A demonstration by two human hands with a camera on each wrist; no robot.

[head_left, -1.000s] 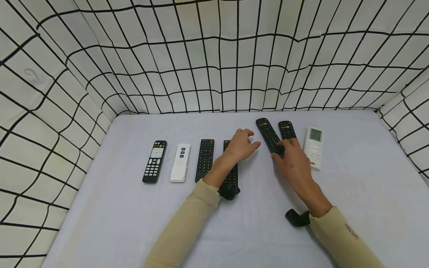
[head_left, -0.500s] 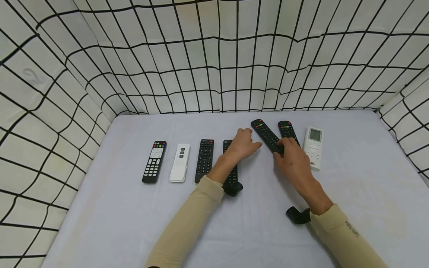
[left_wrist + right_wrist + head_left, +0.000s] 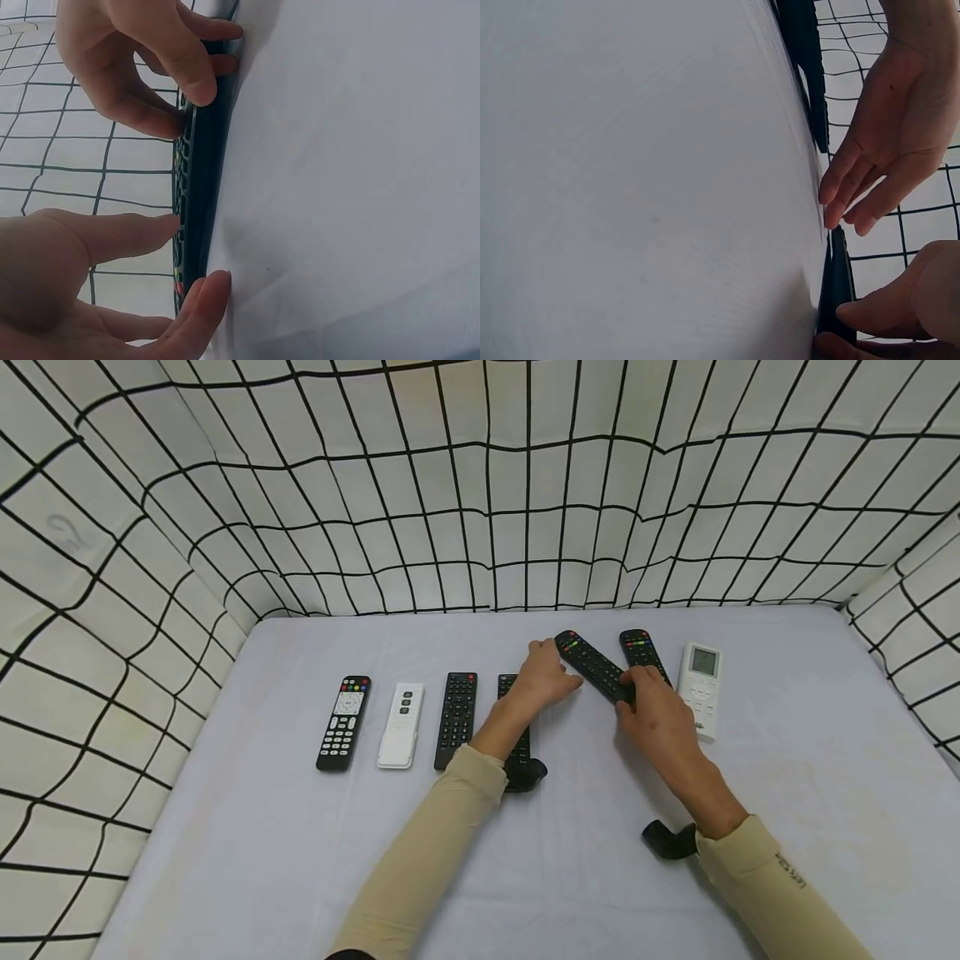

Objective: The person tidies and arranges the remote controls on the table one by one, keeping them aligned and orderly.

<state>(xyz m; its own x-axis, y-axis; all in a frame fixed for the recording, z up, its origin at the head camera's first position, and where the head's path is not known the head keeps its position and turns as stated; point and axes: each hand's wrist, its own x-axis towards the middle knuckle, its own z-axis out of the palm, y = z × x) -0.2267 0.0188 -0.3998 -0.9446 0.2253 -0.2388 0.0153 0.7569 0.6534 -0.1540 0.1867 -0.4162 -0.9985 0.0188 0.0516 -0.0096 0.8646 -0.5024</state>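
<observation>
A black remote control (image 3: 588, 662) with coloured buttons at its far end lies tilted on the white cloth. My right hand (image 3: 662, 727) pinches its near end between thumb and fingers. At the far end is my left hand (image 3: 543, 677), its thumb and fingers spread and its fingertips right at the remote's corner. From the left wrist, the remote (image 3: 204, 165) is seen edge-on between both hands. Right of it lies a similar black remote (image 3: 641, 648), partly hidden by my right hand. My left wrist covers part of another black remote (image 3: 521, 745).
Along the row to the left lie a long black remote (image 3: 456, 718), a white remote (image 3: 401, 727) and a black remote with white keys (image 3: 343, 723). A white remote with a screen (image 3: 699, 693) lies at the right. Black netting over white walls (image 3: 510, 543) borders the table.
The far end of the held remote has swung left to my left hand's fingertips, while its near end stays in my right hand. The other remotes have not moved.
</observation>
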